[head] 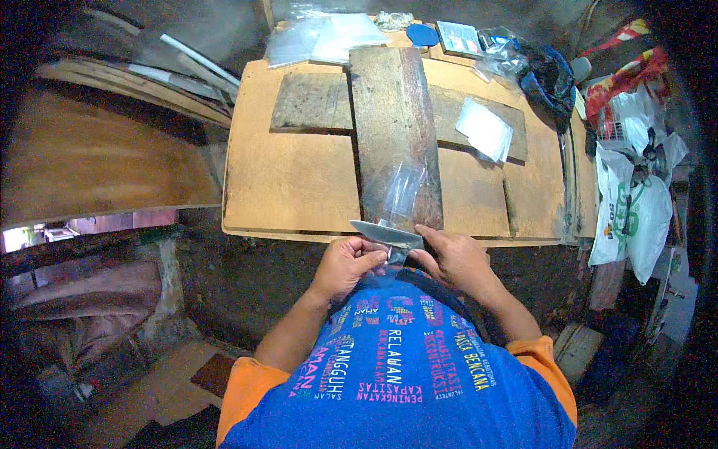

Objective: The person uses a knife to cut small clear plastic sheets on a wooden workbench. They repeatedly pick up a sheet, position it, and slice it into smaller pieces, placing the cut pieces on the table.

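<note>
My right hand (457, 255) holds a knife by its handle, which the fingers mostly hide. The metal blade (387, 234) points left, level with the near edge of the table. Beside it my left hand (349, 266) pinches a small pale piece between thumb and forefinger, just under the blade; what that piece is I cannot tell. A clear plastic sheet or bag (405, 188) lies on the near end of a long wooden board (392, 112), and clear plastic also shows below the blade between the hands.
Pale plastic sheets (487, 132) lie on a cross board right of the long one. More clear sheets (345, 38), a blue round lid (422, 35), a clear box (459, 38) and a black plastic bag (547, 78) line the far side. White bags (648, 219) hang at the right.
</note>
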Demonstrator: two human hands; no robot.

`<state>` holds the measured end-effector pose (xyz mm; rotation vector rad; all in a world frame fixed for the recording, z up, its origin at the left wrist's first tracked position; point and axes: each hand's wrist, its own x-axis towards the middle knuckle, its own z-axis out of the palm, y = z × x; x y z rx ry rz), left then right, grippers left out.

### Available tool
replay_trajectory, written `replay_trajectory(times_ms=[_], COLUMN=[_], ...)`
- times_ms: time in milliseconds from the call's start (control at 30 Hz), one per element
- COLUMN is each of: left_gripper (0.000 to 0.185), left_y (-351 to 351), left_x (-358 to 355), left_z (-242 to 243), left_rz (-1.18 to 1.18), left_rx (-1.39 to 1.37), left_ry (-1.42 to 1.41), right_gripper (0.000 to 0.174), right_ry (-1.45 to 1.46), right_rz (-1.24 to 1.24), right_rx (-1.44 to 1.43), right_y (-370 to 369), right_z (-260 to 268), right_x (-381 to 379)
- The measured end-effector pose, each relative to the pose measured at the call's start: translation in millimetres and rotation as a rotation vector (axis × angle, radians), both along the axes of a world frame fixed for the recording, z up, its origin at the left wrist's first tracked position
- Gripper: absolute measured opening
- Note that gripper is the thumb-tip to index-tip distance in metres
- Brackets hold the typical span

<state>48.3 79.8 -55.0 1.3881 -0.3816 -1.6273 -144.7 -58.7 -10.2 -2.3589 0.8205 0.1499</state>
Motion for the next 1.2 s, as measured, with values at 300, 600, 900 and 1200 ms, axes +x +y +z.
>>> replay_trajectory(times_ms=[300, 600, 900, 1200], left_gripper=[0.016, 0.017, 0.013, 0.019], left_y=[0, -1, -16, -15], left_x=[-1, 11, -11, -12], left_z=[-3, 3, 17, 8], left_rz=[0.068, 0.194, -0.013, 0.120], left_rx=[0.003, -0.048, -0.140, -0.076], left_ry=[0.109, 0.147, -0.117, 0.087], right_gripper=[0.043, 0.043, 0.031, 0.032], right_ry=[-0.056, -0.154, -0.386, -0.357], right_rz=[-0.077, -0.285, -0.450, -0.326], right_rx=[0.127, 0.471, 0.990, 0.498], right_y=[-16, -23, -1, -10], right_z=[5, 7, -19, -13], right_x=[2, -27, 6, -12])
